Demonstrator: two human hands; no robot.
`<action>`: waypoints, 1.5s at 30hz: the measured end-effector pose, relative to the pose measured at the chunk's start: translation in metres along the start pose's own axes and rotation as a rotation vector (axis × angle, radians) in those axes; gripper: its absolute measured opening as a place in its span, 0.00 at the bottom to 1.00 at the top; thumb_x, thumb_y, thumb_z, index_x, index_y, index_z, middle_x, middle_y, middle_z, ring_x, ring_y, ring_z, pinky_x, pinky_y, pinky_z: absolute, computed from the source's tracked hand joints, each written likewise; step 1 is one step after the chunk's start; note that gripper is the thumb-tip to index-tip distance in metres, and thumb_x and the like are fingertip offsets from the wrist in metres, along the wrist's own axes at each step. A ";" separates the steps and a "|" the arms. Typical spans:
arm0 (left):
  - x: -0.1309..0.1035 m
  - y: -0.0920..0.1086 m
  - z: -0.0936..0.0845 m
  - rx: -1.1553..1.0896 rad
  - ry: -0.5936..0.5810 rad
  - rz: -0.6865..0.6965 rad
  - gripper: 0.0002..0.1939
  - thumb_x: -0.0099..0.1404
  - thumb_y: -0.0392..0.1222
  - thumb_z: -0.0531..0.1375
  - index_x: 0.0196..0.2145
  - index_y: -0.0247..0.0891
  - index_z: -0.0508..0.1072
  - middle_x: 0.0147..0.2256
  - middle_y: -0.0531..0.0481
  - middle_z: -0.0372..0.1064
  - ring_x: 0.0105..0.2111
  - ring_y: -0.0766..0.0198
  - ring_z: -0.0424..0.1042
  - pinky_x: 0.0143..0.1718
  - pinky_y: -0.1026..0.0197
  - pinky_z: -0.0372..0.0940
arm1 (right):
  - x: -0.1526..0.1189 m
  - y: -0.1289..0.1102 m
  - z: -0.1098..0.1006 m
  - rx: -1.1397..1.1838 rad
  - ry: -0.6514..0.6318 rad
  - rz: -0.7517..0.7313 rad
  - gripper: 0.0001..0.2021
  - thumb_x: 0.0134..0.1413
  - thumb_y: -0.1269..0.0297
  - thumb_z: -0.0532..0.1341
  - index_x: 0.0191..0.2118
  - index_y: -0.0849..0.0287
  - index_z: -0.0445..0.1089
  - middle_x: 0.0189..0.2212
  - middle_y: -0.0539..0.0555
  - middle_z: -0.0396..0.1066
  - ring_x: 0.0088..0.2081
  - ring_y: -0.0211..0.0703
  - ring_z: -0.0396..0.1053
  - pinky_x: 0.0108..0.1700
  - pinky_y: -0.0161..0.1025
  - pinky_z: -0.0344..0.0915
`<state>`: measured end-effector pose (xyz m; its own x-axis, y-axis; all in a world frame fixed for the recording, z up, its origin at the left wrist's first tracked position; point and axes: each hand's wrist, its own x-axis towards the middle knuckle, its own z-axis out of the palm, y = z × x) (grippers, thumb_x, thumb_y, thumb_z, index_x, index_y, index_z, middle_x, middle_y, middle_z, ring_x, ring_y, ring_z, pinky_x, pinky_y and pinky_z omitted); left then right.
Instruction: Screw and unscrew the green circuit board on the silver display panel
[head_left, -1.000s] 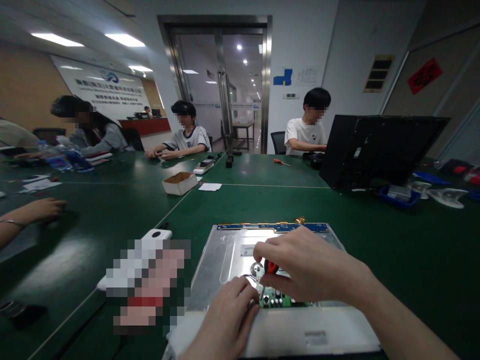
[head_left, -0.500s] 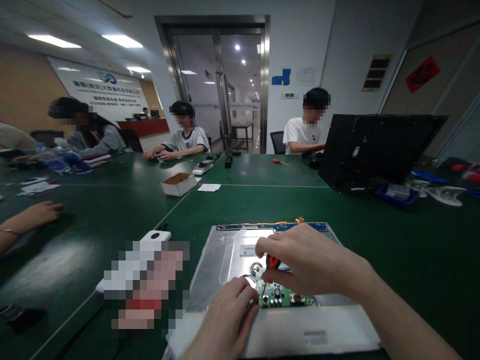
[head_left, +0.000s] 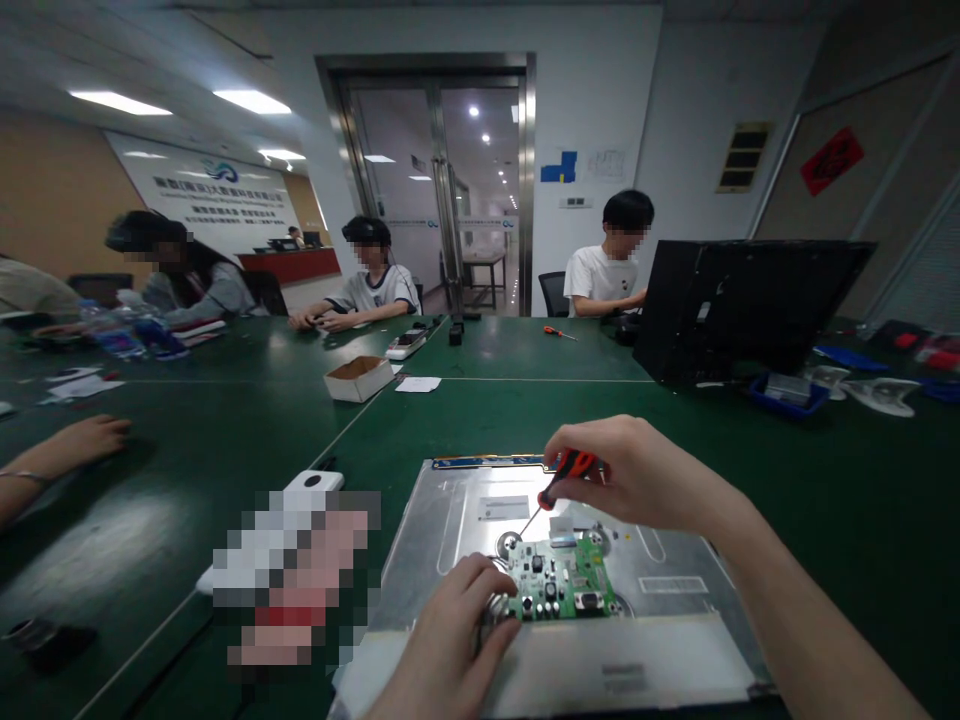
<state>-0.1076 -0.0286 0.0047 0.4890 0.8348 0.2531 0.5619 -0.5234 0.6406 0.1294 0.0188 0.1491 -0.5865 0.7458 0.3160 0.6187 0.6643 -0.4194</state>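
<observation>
A bare metal panel point(head_left: 465, 500) lies flat on the table before me, with a green circuit board point(head_left: 574, 578) on it. My right hand point(head_left: 622, 465) grips a screwdriver point(head_left: 568, 475) by its red and black handle, held at a slant. Its thin shaft points down and left, the tip at or close to the board's upper left corner by a round metal disc point(head_left: 509, 543); contact is unclear. My left hand point(head_left: 469, 610) has its curled fingers and thumb at the board's lower left edge, steadying it. A flat pale ribbon point(head_left: 561, 530) shows at the board's top edge.
Left of the panel lies a white device point(head_left: 319, 482), partly blurred out. Farther off are a small open box point(head_left: 360, 378), a paper slip point(head_left: 418, 384), another screwdriver point(head_left: 560, 333) and a large black monitor casing point(head_left: 750, 305). A co-worker's hand point(head_left: 94, 440) rests at left; other people sit across.
My right hand has risen and shifted right, and the screwdriver tip has moved from the board's lower left part to its upper left corner. My left hand stays nearly in place.
</observation>
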 end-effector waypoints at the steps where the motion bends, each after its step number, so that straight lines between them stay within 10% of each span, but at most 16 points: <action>1: 0.000 0.002 -0.002 -0.031 0.006 -0.012 0.08 0.64 0.35 0.55 0.40 0.41 0.70 0.40 0.46 0.69 0.40 0.56 0.70 0.40 0.58 0.66 | 0.000 0.006 0.002 0.077 0.036 0.031 0.06 0.55 0.63 0.65 0.38 0.58 0.70 0.30 0.49 0.74 0.30 0.37 0.69 0.33 0.34 0.60; 6: 0.007 0.010 -0.017 -0.095 -0.011 -0.037 0.07 0.65 0.37 0.54 0.39 0.40 0.71 0.39 0.47 0.69 0.39 0.57 0.70 0.36 0.61 0.66 | -0.013 0.053 0.025 0.358 0.153 0.348 0.10 0.43 0.66 0.68 0.28 0.60 0.66 0.27 0.48 0.71 0.29 0.38 0.67 0.31 0.35 0.60; 12: 0.048 0.023 -0.025 0.090 -0.106 0.110 0.06 0.64 0.35 0.56 0.39 0.40 0.72 0.39 0.47 0.70 0.40 0.56 0.69 0.39 0.58 0.64 | -0.050 0.108 0.054 0.486 0.271 0.551 0.08 0.58 0.58 0.54 0.35 0.58 0.61 0.25 0.50 0.70 0.25 0.39 0.69 0.28 0.36 0.65; 23: 0.162 0.031 0.036 0.357 -0.446 0.107 0.05 0.60 0.38 0.65 0.32 0.35 0.74 0.31 0.50 0.73 0.32 0.61 0.72 0.35 0.61 0.66 | -0.064 0.144 0.100 0.619 0.370 0.626 0.14 0.55 0.56 0.54 0.45 0.56 0.62 0.26 0.48 0.70 0.22 0.39 0.68 0.22 0.34 0.63; 31: 0.170 0.023 0.050 0.392 -0.524 0.127 0.10 0.70 0.45 0.59 0.41 0.33 0.72 0.38 0.49 0.71 0.35 0.62 0.73 0.38 0.55 0.70 | -0.067 0.151 0.107 0.600 0.359 0.605 0.16 0.55 0.54 0.55 0.45 0.57 0.63 0.23 0.48 0.68 0.22 0.41 0.67 0.20 0.34 0.60; 45: 0.141 0.013 0.044 0.210 -0.367 0.259 0.07 0.57 0.29 0.62 0.30 0.37 0.78 0.30 0.49 0.76 0.30 0.61 0.71 0.33 0.65 0.58 | -0.066 0.149 0.107 0.587 0.340 0.596 0.15 0.55 0.55 0.55 0.45 0.56 0.63 0.23 0.47 0.68 0.20 0.40 0.66 0.19 0.34 0.58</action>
<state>-0.0020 0.0746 0.0166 0.8120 0.5770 0.0882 0.4945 -0.7603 0.4213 0.2048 0.0630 -0.0252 -0.0099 0.9946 0.1029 0.3499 0.0998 -0.9314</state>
